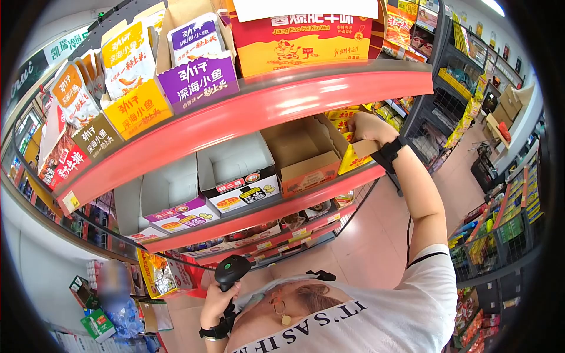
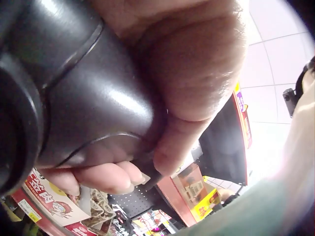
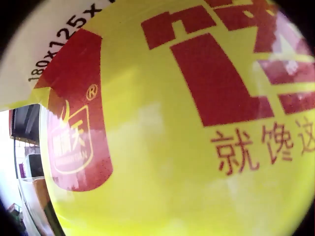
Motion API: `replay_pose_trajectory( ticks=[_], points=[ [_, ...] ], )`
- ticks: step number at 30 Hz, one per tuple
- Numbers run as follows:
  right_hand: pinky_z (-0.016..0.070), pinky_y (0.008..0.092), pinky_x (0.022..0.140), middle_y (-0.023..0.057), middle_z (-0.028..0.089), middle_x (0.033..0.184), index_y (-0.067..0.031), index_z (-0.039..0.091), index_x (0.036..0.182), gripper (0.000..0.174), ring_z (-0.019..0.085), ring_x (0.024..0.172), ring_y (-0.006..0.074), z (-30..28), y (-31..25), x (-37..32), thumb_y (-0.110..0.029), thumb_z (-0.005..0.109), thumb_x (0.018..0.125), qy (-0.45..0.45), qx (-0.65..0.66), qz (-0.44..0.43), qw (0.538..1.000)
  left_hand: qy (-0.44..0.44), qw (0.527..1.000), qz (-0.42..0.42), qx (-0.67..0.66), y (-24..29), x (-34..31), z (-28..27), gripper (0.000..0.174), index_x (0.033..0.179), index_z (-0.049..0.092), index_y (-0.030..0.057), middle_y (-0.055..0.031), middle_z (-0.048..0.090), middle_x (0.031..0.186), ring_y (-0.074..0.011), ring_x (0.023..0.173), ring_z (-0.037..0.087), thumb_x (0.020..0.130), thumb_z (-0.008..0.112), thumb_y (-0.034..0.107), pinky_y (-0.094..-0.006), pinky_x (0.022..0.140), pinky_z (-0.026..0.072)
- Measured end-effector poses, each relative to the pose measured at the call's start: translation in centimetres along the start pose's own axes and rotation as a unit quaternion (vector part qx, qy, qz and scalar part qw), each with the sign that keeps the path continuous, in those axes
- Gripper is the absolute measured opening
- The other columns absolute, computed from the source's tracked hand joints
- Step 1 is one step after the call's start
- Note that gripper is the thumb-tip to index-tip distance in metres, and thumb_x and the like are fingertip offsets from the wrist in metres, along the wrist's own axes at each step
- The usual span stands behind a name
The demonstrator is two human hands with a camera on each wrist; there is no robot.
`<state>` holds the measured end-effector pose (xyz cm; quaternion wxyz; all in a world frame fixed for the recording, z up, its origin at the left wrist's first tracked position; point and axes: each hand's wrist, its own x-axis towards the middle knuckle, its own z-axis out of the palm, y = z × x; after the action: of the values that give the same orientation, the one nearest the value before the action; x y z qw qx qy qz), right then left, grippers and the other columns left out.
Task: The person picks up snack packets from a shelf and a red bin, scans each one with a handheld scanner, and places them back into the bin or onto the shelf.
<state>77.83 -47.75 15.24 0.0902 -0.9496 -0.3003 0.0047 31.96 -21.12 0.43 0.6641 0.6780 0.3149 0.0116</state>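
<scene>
My left hand [image 1: 216,304] grips the handle of a black barcode scanner [image 1: 231,270], held low near my chest. In the left wrist view the scanner [image 2: 74,98] fills the frame with my fingers [image 2: 192,73] curled round it. My right hand [image 1: 366,127] reaches up into a yellow display box [image 1: 353,157] on the middle red shelf [image 1: 329,191]. Its fingertips are hidden inside the box, so what they hold does not show. The right wrist view is filled by the box's yellow face [image 3: 172,157] with red characters.
A brown open carton [image 1: 300,159] and white display boxes [image 1: 235,176] stand left of the yellow box. Purple and orange snack boxes [image 1: 197,79] line the upper shelf. Wire racks [image 1: 500,235] of goods stand right, across a tiled aisle. Packets lie on the floor [image 1: 118,306] lower left.
</scene>
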Motion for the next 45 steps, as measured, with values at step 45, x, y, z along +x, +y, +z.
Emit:
replay_pose_trajectory(
  ticks=[45],
  points=[
    [0.0504,0.0354,0.082,0.0113,0.059,0.115,-0.0015,0.065,0.094,0.027,0.061,0.093,0.0306,16.8,-33.5,-12.2,-0.010,0.060,0.070,0.274,0.193,-0.647,0.685,0.118,0.989,0.078,-0.048,-0.9,-11.0,-5.4,0.038,0.108,0.056,0.0007,-0.0003,0.059,0.087,-0.0082,0.075,0.052,0.079,0.071,0.020,-0.0258,0.067,0.0450]
  ],
)
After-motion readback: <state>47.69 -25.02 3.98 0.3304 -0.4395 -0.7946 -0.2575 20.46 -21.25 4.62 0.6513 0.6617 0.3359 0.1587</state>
